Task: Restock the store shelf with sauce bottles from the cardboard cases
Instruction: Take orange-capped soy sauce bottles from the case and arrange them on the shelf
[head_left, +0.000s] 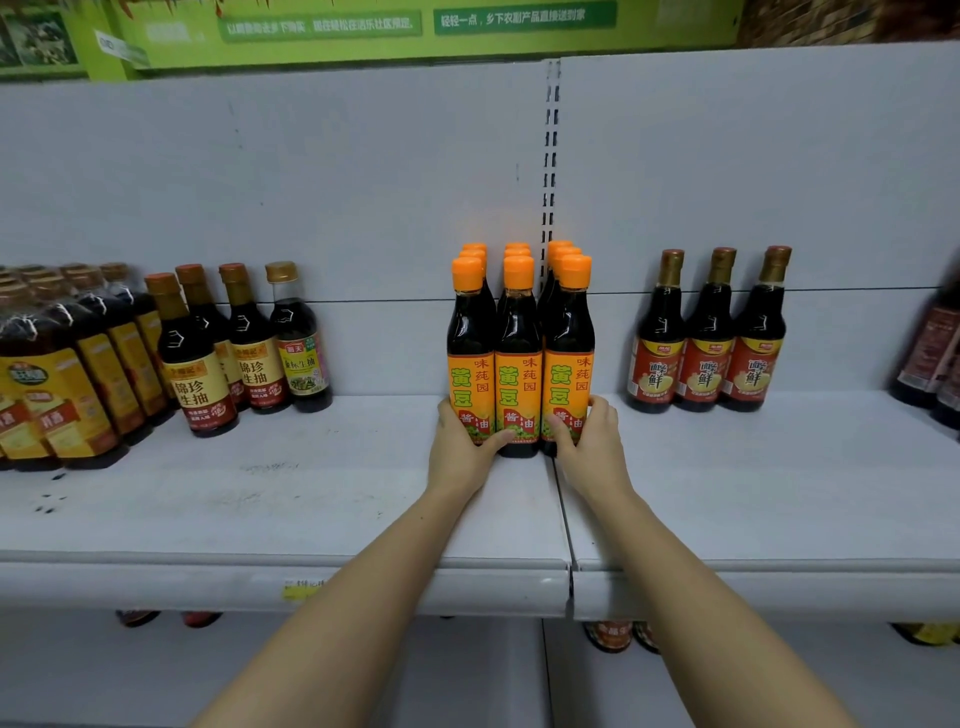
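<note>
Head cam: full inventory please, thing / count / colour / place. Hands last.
orange-cap bottles: at least eight caps showing in three rows, dark sauce, orange labels, shelf centre
red-label bottles: three, dark sauce, brown caps, right of centre
yellow-label bottles: about three, brown caps, left of centre
green-label bottle: one, gold cap, beside the yellow-label ones
large jugs: several, wrapped in clear film, yellow labels, far left
dark bottles: cut off at right edge, count unclear
shelf: pale grey, two boards meeting at centre
green sign: one, above the shelf
lower-shelf caps: a few, partly hidden
left hand: gripping the front left orange-cap bottle
right hand: gripping the front right one
</note>
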